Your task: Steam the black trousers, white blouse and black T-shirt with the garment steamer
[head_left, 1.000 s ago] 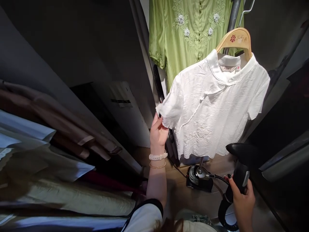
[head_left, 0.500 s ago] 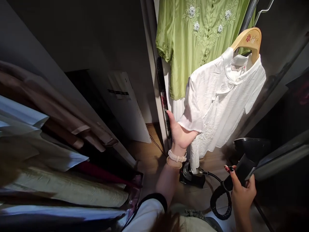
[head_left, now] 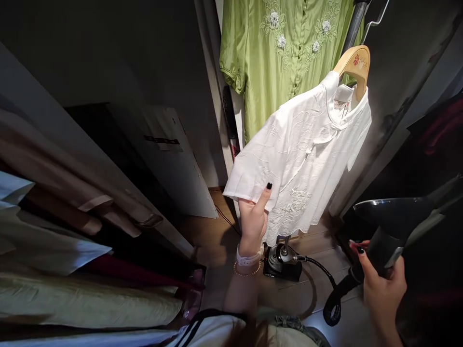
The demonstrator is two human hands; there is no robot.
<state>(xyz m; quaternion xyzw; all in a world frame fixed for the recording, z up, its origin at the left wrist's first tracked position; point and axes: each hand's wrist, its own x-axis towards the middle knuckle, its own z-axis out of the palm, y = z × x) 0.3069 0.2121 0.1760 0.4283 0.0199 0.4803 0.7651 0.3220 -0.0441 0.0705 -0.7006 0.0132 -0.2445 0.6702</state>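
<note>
A white short-sleeved blouse [head_left: 311, 130] with embroidery hangs on a wooden hanger [head_left: 356, 62]. My left hand [head_left: 254, 219] grips the hem of its sleeve, thumb on the outside and fingers hidden under the cloth. The sleeve is spread out flat toward the left. In my right hand [head_left: 385, 282] is a black garment steamer head [head_left: 394, 221], held by its handle at the right, apart from the blouse. A dark hose [head_left: 336, 294] runs from the handle to the steamer base [head_left: 282, 262] on the floor.
Behind the blouse hangs a green embroidered blouse [head_left: 275, 62] beside a metal pole [head_left: 354, 26]. Several garments [head_left: 87, 294] hang along the left. A white panel [head_left: 181, 168] leans near the dark wall, with a thin cable [head_left: 227, 219] on the wooden floor.
My left hand has turned over and now pinches the sleeve hem, with the sleeve pulled out flat to the left. My right hand and the steamer head have moved right.
</note>
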